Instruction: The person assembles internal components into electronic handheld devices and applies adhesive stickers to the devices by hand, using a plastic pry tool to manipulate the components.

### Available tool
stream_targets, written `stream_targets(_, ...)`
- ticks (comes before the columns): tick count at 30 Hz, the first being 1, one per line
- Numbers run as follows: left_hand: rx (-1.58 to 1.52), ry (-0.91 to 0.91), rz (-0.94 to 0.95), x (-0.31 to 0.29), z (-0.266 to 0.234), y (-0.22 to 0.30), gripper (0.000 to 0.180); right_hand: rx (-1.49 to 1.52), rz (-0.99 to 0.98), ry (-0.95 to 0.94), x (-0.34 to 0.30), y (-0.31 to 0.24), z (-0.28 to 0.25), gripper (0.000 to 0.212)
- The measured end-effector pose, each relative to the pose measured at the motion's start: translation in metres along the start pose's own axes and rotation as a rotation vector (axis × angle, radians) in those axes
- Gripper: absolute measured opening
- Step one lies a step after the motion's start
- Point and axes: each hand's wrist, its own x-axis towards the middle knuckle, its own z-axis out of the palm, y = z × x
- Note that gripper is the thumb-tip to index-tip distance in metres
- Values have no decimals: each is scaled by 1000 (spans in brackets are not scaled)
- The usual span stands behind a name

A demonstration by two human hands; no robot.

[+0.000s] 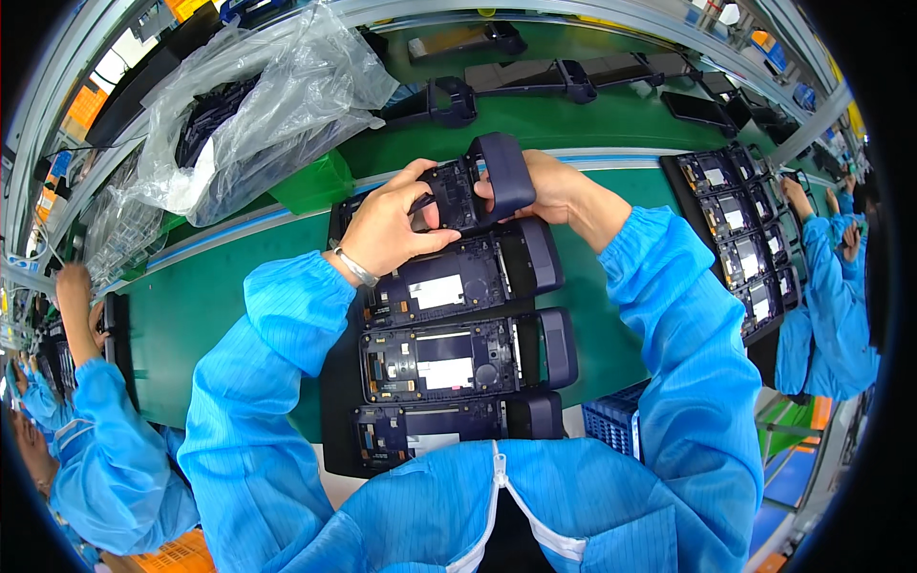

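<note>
A dark handheld-terminal housing [453, 194], with a thick loop-shaped end, is raised over the far end of a row of similar units. My left hand [390, 224] grips its left side, thumb along the near edge and fingers at the far edge. On the other side my right hand [551, 189] holds the loop end, some fingers passing through its opening. Just below both hands lies an open housing [487, 277] with circuit parts showing. Nearer to me are a second open housing [487, 349] and a third [478, 420], all on a black tray [339, 401].
Left of my hands, a clear plastic bag [315, 86] of dark parts rests by a green bin [320, 183]. Finished-looking terminals [573, 81] line the green belt behind. Another loaded tray [735, 229] sits at right. Co-workers' arms [826, 258] show at both sides; a blue basket [613, 420] is below.
</note>
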Motion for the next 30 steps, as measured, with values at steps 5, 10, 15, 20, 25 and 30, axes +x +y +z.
stream_targets(5, 1, 11, 31, 0, 1, -3, 31, -15, -10, -2, 5, 0, -2, 28)
stream_targets(10, 23, -33, 12, 5, 3, -7, 31, -16, -34, 34, 10, 8, -10, 32)
stream_targets(15, 58, -54, 16, 9, 4, -9, 33, -11, 0, 103, -1, 19, -16, 19)
stream_targets(20, 139, -135, -85, 12, 3, -3, 34, 300, -88, 220, -38, 49, -8, 33)
stream_targets(25, 198, -160, -79, 12, 2, -5, 33, 325, -291, 400, -47, 66, 11, 39)
stream_targets(30, -206, 36, 33, 8, 12, -9, 24, 1, -405, 617, -61, 69, 33, 45)
